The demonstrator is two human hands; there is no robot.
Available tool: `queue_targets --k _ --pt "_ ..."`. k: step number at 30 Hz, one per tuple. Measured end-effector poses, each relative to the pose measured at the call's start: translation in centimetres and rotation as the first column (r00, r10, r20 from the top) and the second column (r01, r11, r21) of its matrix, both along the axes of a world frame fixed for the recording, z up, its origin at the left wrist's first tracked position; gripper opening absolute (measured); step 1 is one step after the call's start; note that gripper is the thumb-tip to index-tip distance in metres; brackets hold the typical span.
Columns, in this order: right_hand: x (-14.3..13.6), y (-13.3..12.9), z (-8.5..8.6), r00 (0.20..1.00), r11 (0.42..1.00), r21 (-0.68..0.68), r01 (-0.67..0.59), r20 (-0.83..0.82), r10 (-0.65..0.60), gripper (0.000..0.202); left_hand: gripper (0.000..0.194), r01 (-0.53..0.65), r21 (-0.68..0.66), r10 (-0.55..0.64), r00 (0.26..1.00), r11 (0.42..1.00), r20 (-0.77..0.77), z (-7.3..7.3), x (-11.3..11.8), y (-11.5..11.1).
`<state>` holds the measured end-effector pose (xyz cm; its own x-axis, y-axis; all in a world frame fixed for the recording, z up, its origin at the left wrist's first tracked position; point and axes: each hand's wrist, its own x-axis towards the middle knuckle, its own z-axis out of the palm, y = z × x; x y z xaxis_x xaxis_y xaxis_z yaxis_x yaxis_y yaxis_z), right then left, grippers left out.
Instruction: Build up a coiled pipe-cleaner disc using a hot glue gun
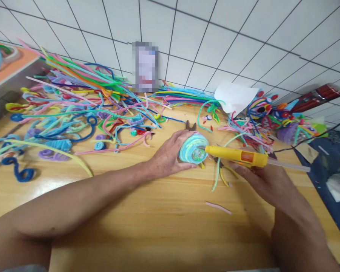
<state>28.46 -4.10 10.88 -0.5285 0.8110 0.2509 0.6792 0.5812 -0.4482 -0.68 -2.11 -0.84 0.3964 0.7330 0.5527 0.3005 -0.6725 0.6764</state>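
My left hand (170, 153) is wrapped round a cup-like form wound with blue and pale green pipe cleaner (187, 151), its open end turned to the right. In my right hand (268, 179) is a yellow glue gun (229, 154), a clear glue stick (289, 165) jutting from its back. The gun's nozzle meets the rim of the wound form. Beneath the gun lie pliers with yellow handles (223, 177) and a pale green pipe cleaner (217, 177). Dark plier jaws (190, 125) show just beyond my left hand.
Heaps of coloured pipe cleaners (82, 90) cover the table's left and back. A phone-like panel (145, 68), blurred out, leans on the tiled wall. Finished pipe-cleaner figures (260, 107) and a dark red cylinder (319, 97) stand at right. A black cable (308, 139) crosses the right edge.
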Motion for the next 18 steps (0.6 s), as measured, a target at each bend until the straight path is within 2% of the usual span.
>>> queue_targets --k 4,10,18 --pt "0.26 -0.05 -0.07 0.999 0.999 0.008 0.034 -0.012 -0.034 0.015 0.107 -0.002 0.011 0.002 1.000 1.000 0.002 -0.16 0.05 0.00" --pt "-0.50 -0.01 0.46 0.999 0.999 0.030 -0.015 0.034 0.014 0.021 0.108 0.000 0.006 0.000 1.000 1.000 -0.002 -0.21 0.04 0.04" --pt "-0.46 -0.28 0.46 0.999 0.999 0.026 0.048 0.010 -0.048 0.019 0.108 -0.007 -0.006 0.007 1.000 1.000 -0.006 -0.22 -0.04 0.00"
